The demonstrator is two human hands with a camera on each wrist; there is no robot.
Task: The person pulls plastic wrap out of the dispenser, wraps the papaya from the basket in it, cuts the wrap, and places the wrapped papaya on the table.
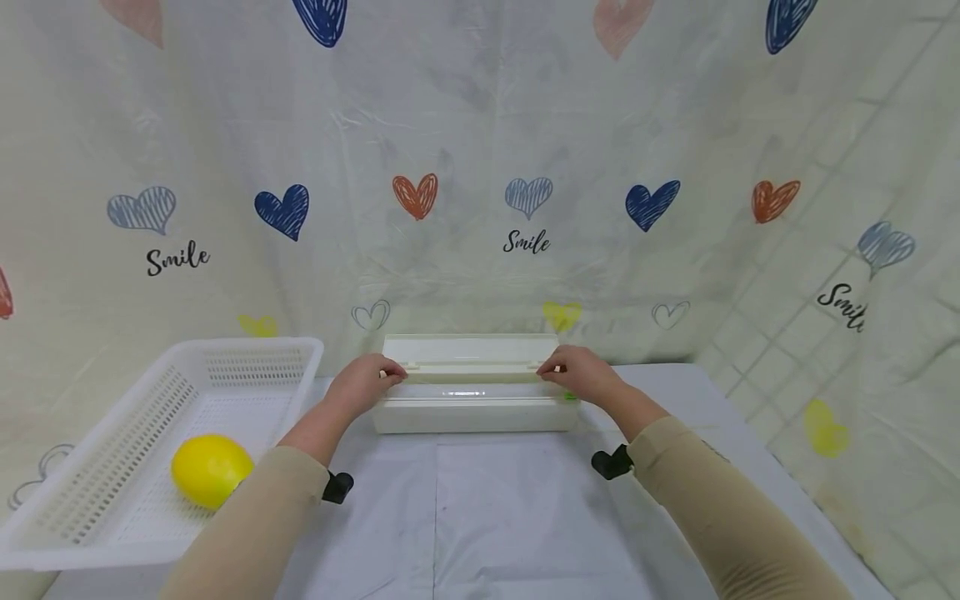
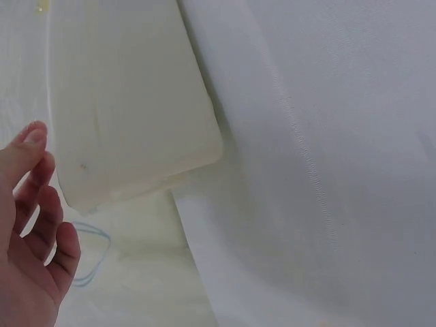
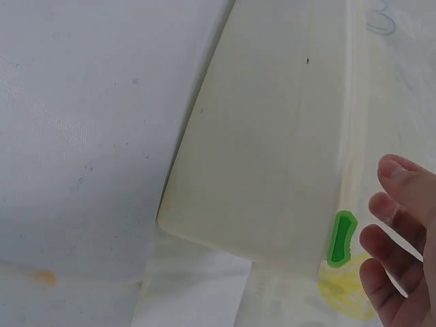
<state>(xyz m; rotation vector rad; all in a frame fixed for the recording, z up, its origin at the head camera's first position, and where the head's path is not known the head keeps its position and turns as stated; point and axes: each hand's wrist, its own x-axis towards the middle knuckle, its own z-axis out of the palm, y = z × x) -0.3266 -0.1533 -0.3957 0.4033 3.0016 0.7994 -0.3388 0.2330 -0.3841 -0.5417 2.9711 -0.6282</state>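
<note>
A long white cling film dispenser (image 1: 476, 416) sits on the table in front of me, its lid (image 1: 471, 347) raised at the back. A green slide cutter (image 3: 342, 239) shows at its right end. My left hand (image 1: 365, 383) pinches, thumb against forefinger, at the left end of a thin pale edge of clear film (image 1: 472, 365) above the box. At the opposite end my right hand (image 1: 583, 374) pinches the same edge. The film is see-through and hard to make out. In both wrist views the other fingers curl loosely beside the box.
A white perforated plastic basket (image 1: 318, 367) stands at the left, with a yellow lemon-like fruit (image 1: 212, 471) inside. A pale cloth (image 1: 480, 517) covers the table. Close behind the box hangs a curtain (image 1: 465, 267) printed with hearts, continuing along the right side.
</note>
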